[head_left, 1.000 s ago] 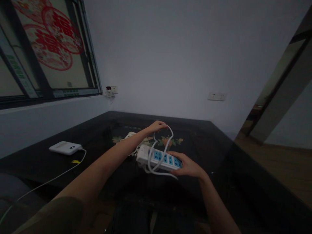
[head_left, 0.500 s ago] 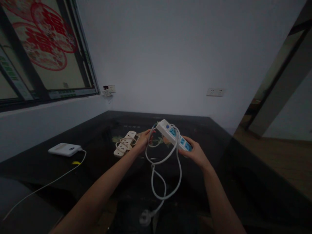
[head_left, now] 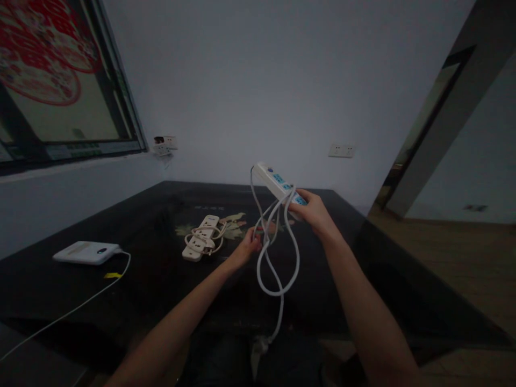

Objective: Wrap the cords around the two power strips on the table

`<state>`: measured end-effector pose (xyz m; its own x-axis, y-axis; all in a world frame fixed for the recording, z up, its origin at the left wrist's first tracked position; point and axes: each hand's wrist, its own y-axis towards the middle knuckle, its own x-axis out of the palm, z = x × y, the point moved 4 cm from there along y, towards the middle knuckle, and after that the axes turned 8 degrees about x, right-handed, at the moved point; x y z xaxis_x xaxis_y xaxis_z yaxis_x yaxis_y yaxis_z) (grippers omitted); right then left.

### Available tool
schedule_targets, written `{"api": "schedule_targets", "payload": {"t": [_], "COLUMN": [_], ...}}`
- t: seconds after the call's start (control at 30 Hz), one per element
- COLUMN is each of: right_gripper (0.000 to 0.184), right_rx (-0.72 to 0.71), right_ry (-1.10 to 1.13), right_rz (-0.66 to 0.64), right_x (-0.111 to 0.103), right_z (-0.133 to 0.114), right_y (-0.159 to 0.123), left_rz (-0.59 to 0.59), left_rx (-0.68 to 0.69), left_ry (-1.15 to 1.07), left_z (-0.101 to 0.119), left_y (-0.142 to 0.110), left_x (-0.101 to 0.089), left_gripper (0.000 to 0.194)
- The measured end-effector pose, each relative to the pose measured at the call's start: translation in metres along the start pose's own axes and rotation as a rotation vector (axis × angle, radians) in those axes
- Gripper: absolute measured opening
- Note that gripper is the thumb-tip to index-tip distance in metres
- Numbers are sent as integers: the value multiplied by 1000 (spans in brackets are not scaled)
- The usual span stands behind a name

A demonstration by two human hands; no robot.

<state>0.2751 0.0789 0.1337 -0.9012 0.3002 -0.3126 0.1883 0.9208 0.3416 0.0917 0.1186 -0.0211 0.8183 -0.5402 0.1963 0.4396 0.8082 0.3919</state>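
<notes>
My right hand [head_left: 312, 210] grips one end of a white power strip [head_left: 276, 181] with blue sockets and holds it raised above the black table [head_left: 153, 269]. Its white cord [head_left: 278, 269] hangs in loose loops down to a plug [head_left: 260, 344] near the table's front edge. My left hand [head_left: 249, 248] is closed on the cord lower down, just left of the loops. A second, cream power strip [head_left: 201, 243] with its cord wound round it lies on the table to the left of my left hand.
A white power bank [head_left: 84, 251] with a thin white cable [head_left: 68, 309] lies at the table's left. Wall sockets [head_left: 341, 150] sit on the back wall, more [head_left: 163, 145] in the corner. A window with red paper cuts is at left, a doorway and wooden floor at right.
The right hand has lifted the blue-socket strip higher and further back. The cord has unwound into longer hanging loops. The left hand has dropped lower along the cord.
</notes>
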Motion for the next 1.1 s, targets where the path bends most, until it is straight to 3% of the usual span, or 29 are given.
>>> {"api": "schedule_targets", "payload": {"t": [0.2, 0.37, 0.47, 0.67, 0.77, 0.87, 1.0, 1.1], "right_gripper": [51, 46, 45, 48, 50, 50, 48, 50], "right_rx": [36, 54, 83, 76, 71, 66, 44, 26], "right_ry": [-221, -524, -604, -770, -818, -862, -909, -855], "right_rz": [-27, -52, -60, -61, -39, -18, -5, -8], "right_x": [6, 7, 7, 8, 5, 4, 7, 3], "right_z": [-8, -8, -6, -6, -7, -7, -7, -3], "right_y": [27, 39, 44, 49, 46, 39, 33, 36], "left_rz": [-218, -310, -270, -158, -100, -65, -22, 12], "left_rx": [-62, -176, -193, -316, -337, -367, -397, -353], "left_ry": [-334, -426, -413, -679, -784, -712, -430, -370], "left_z": [12, 39, 43, 38, 42, 45, 46, 46], "left_y": [-23, -49, -56, -50, -46, -44, -42, -41], "left_x": [17, 34, 44, 52, 47, 44, 46, 47], "left_gripper": [86, 80, 87, 61, 62, 67, 39, 45]}}
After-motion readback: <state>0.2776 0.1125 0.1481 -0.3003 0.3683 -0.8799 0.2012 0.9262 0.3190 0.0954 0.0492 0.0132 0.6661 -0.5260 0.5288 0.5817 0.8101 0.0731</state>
